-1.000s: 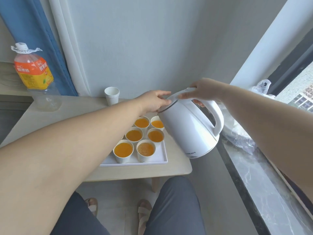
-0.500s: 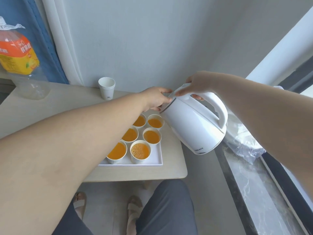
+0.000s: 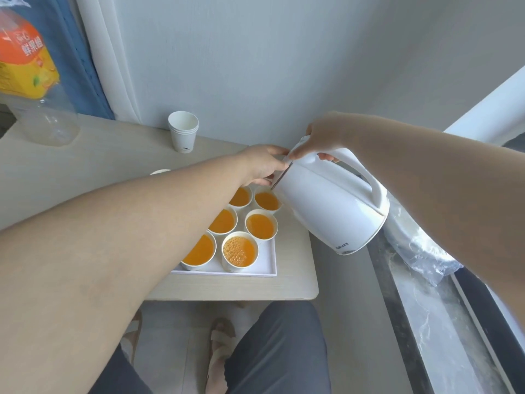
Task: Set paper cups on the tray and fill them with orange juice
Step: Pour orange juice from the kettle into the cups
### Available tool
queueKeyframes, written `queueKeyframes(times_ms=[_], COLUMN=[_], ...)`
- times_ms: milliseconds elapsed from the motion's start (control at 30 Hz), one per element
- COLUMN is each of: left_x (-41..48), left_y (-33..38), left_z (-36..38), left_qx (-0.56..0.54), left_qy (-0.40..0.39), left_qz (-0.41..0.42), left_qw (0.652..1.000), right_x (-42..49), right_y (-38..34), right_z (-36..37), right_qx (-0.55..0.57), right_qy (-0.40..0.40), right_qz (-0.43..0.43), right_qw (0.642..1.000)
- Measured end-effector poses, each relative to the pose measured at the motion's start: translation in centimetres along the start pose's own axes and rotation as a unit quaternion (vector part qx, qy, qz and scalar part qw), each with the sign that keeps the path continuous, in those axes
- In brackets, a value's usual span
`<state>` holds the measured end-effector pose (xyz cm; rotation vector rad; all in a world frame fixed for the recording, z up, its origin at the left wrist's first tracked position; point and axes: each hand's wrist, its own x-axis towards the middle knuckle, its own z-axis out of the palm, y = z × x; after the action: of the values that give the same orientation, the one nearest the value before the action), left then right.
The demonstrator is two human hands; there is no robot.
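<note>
Several paper cups filled with orange juice point(image 3: 239, 251) stand on a white tray point(image 3: 268, 270) at the table's front right. A white kettle point(image 3: 331, 207) hangs tilted over the back right cup point(image 3: 266, 201), spout toward it. My right hand point(image 3: 322, 137) grips the kettle's handle from above. My left hand point(image 3: 262, 164) touches the kettle's lid edge near the spout with its fingers. My left forearm hides part of the tray's left side.
A stack of empty paper cups point(image 3: 183, 135) stands at the back of the beige table point(image 3: 85, 169). An orange juice bottle point(image 3: 25, 69) is at the far left. A clear plastic bag point(image 3: 420, 251) lies on the marble sill at right.
The view has shifted down and right. The kettle has tipped a little further toward the back right cup, with both hands staying on it.
</note>
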<state>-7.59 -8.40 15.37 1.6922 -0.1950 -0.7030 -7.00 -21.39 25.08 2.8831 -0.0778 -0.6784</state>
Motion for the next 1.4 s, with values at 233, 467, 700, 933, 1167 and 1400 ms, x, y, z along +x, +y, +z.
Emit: queueKeyframes(times_ms=[233, 467, 700, 933, 1167, 1400], left_x=[0.5, 0.6, 0.7, 0.7, 0.4, 0.1], left_y=[-0.6, -0.8, -1.0, -1.1, -1.0, -0.9], left_z=[-0.3, -0.3, -0.6, -0.4, -0.7, -0.7], left_qx=[-0.022, -0.030, -0.035, -0.052, -0.046, -0.049], left_qy=[-0.007, -0.004, -0.006, -0.001, 0.008, 0.009], left_qz=[-0.010, -0.018, -0.028, -0.031, -0.030, -0.031], left_qw=[1.000, 0.999, 0.999, 0.998, 0.998, 0.998], right_x=[1.4, 2.0, 1.9, 2.3, 2.2, 1.4], right_y=[-0.5, -1.1, -2.1, -2.7, -3.4, -4.0], right_z=[0.2, 0.2, -0.1, -0.4, -0.6, -0.9], right_qx=[-0.024, -0.053, -0.116, -0.150, -0.167, -0.184], right_qy=[0.002, -0.001, -0.009, 0.006, 0.006, -0.006], right_qz=[-0.004, -0.004, -0.017, -0.024, -0.028, -0.020], right_qw=[1.000, 0.999, 0.993, 0.988, 0.986, 0.983])
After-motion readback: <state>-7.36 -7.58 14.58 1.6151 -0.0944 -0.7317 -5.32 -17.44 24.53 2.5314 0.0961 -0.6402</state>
